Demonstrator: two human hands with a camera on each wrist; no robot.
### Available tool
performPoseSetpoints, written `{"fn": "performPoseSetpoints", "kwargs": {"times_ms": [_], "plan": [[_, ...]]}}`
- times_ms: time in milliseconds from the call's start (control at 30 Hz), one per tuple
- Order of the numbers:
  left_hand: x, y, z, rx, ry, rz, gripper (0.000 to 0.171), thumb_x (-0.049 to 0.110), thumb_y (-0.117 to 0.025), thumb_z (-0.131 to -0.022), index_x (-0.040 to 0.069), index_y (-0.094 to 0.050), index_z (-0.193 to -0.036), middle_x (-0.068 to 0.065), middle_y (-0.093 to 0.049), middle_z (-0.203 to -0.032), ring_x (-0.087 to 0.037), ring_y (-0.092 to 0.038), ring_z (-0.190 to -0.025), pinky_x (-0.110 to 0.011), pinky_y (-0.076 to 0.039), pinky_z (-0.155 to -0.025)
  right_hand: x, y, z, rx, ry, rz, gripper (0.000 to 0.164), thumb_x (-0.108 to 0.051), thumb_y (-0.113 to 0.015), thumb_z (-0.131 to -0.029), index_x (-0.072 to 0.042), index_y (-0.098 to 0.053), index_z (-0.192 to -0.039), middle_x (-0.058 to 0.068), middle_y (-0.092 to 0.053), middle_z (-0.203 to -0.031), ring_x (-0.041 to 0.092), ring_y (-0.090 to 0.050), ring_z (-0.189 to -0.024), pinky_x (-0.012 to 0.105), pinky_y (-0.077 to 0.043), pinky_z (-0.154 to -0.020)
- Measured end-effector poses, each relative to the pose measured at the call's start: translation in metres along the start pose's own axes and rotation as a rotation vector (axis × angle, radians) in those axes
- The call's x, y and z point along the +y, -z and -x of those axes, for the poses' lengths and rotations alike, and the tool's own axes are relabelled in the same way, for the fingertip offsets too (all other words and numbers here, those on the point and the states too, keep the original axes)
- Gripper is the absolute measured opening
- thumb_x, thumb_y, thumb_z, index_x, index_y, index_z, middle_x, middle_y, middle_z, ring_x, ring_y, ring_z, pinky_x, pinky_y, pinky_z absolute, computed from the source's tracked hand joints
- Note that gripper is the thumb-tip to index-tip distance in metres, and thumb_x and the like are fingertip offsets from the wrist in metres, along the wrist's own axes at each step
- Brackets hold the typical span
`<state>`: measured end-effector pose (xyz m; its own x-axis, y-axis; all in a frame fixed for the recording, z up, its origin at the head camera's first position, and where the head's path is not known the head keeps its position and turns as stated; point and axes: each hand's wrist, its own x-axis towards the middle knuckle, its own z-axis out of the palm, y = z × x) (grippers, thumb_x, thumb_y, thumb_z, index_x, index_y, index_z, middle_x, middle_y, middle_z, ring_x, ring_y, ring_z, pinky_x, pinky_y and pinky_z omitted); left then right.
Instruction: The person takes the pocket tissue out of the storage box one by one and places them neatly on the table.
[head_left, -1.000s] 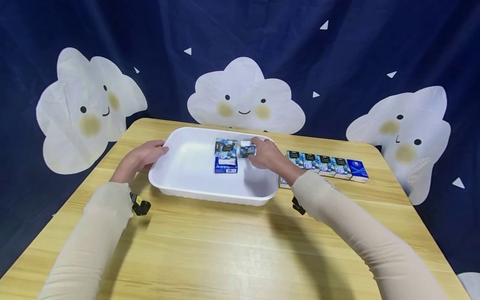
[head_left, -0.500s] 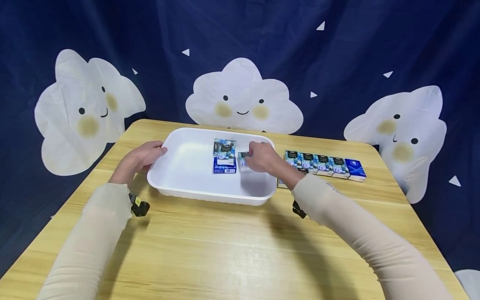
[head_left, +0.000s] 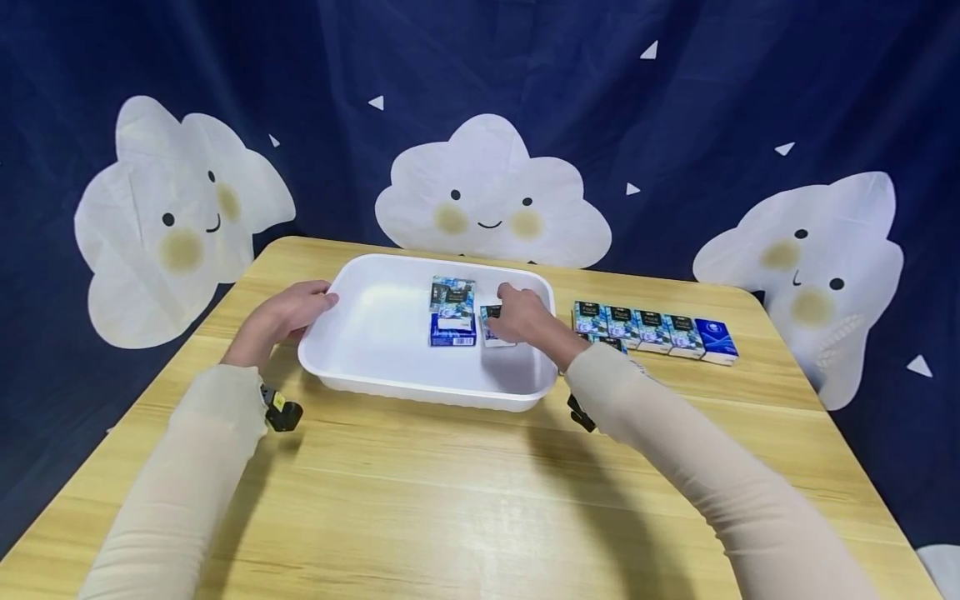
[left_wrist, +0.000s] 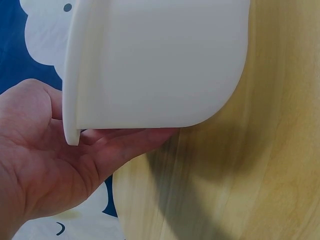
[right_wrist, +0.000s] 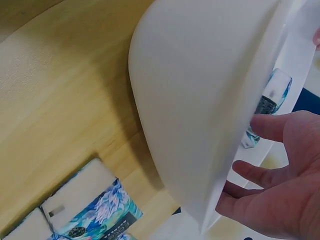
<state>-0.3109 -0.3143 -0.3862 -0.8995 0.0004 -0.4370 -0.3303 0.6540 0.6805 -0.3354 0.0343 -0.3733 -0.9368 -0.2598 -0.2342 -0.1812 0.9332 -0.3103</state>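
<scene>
A white plastic tub (head_left: 390, 362) sits on the table, its near side seeming slightly raised. My left hand (head_left: 300, 307) grips its left end, thumb over the rim and fingers underneath, as the left wrist view shows. Inside the tub, a floral tissue pack (head_left: 454, 293) lies over a plain blue tissue pack (head_left: 453, 337), with more floral print beside it. My right hand (head_left: 528, 315) reaches over the right end, next to another floral tissue pack (head_left: 493, 335). The right thumb (right_wrist: 272, 127) overlaps this pack while the other fingers are spread, loosely bent and apart from it.
Right of the tub, a row of floral tissue packs (head_left: 621, 325) ends in a blue pack (head_left: 715, 340). Another floral pack (head_left: 609, 342) lies in front, partly behind my right sleeve (head_left: 637, 392). A dark blue cloud-print curtain (head_left: 322, 167) hangs behind the table.
The tissue pack by my right hand has shifted toward the tub's near side. The right fingers have loosened from it. The left hand keeps its hold.
</scene>
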Motion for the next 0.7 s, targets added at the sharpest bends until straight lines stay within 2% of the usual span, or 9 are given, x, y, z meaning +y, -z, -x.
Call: {"fn": "performPoseSetpoints", "kwargs": {"times_ms": [167, 267, 700], "plan": [[0.0012, -0.0004, 0.0005, -0.004, -0.007, 0.003, 0.058, 0.031, -0.030, -0.111, 0.006, -0.017, -0.162, -0.024, -0.039, -0.151, -0.035, -0.051, -0.123, -0.037, -0.052, -0.087, -0.0011, -0.0059, -0.0045, -0.071, -0.026, 0.010, 0.077, -0.043, -0.063, -0.098, -0.010, -0.030, -0.159, 0.018, -0.047, -0.154, 0.037, -0.041, -0.143, 0.048, -0.038, -0.115], [0.0012, -0.0003, 0.0013, -0.007, -0.008, 0.005, 0.058, 0.031, -0.030, -0.111, 0.005, -0.017, -0.162, -0.025, -0.039, -0.151, -0.035, -0.051, -0.123, -0.036, -0.053, -0.086, -0.0017, -0.0084, -0.0056, -0.106, -0.034, 0.021, 0.079, -0.044, -0.063, -0.097, -0.009, -0.030, -0.159, 0.018, -0.045, -0.155, 0.037, -0.041, -0.144, 0.048, -0.036, -0.116], [0.0006, -0.0007, 0.0012, -0.008, -0.003, -0.015, 0.057, 0.032, -0.030, -0.111, 0.005, -0.020, -0.161, -0.024, -0.041, -0.148, -0.035, -0.051, -0.119, -0.031, -0.052, -0.080, 0.0009, -0.0069, 0.0010, -0.101, 0.003, -0.009, 0.078, -0.035, -0.074, -0.091, -0.006, -0.039, -0.153, 0.018, -0.055, -0.144, 0.033, -0.053, -0.131, 0.045, -0.044, -0.110]]}}
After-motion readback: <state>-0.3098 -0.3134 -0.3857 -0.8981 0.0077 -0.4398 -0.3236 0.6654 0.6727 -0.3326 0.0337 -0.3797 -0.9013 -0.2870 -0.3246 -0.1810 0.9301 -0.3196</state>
